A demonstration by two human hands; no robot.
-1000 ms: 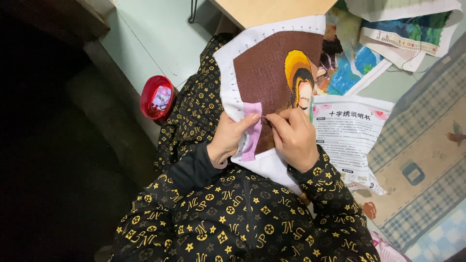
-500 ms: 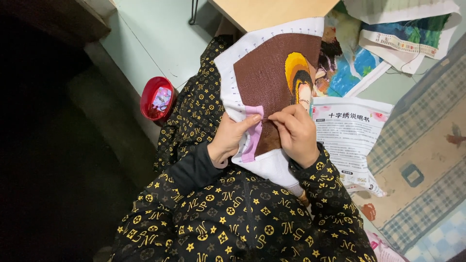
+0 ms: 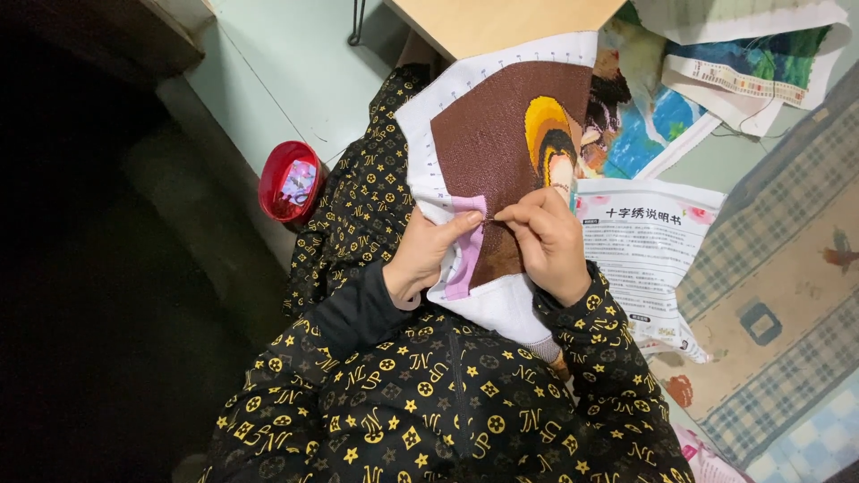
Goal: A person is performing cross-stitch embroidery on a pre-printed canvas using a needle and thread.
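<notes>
The cross-stitch canvas lay across the person's lap, its white border turned toward the body and its stitched brown field facing up, with a yellow and black motif near the upper right of that field. The left hand gripped the lower left edge of the canvas, the thumb pressed on top of a pink stitched patch and the remaining fingers closed underneath the fabric. The right hand rested on the brown field just beside the left thumb, its fingers pinched together on a thin needle at the boundary between the pink patch and the brown area; the needle itself was barely discernible. Both forearms wore black sleeves with a yellow pattern. A printed instruction sheet lay to the right of the right hand, partly under the canvas. A second, colourful canvas lay further up at the right, near the edge of a wooden counter. A red round container holding small items sat on the floor to the left of the lap, well apart from both hands. A checked rug covered the floor at the right.
</notes>
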